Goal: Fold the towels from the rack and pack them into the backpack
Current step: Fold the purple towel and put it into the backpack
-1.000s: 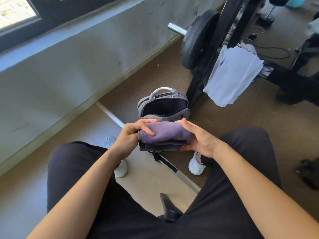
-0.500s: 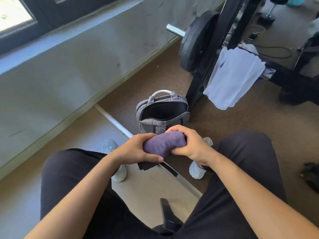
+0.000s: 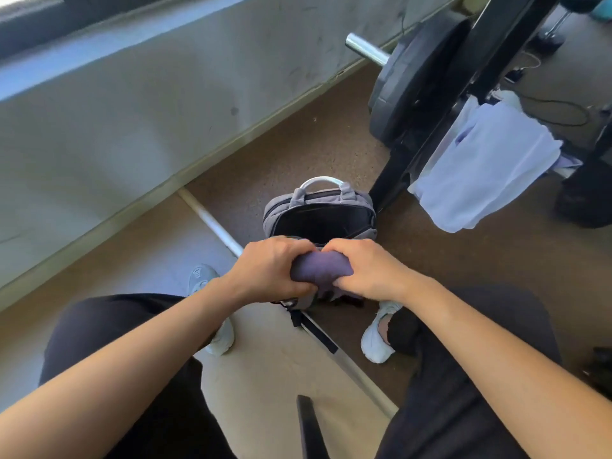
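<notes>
Closer together now, left hand [image 3: 270,270] and right hand [image 3: 367,271] grip the purple towel [image 3: 319,268], fingers [image 3: 291,248] curled round it, just before the open backpack [image 3: 331,195].

A purple towel [image 3: 319,268] is bunched into a tight roll and gripped at each end by the left hand [image 3: 268,273] and right hand [image 3: 367,271], just before the backpack [image 3: 318,202]. The grey backpack is stood upright, unzipped, its dark inside exposed. A white towel [image 3: 486,170] is draped over the black rack [image 3: 463,94].
</notes>
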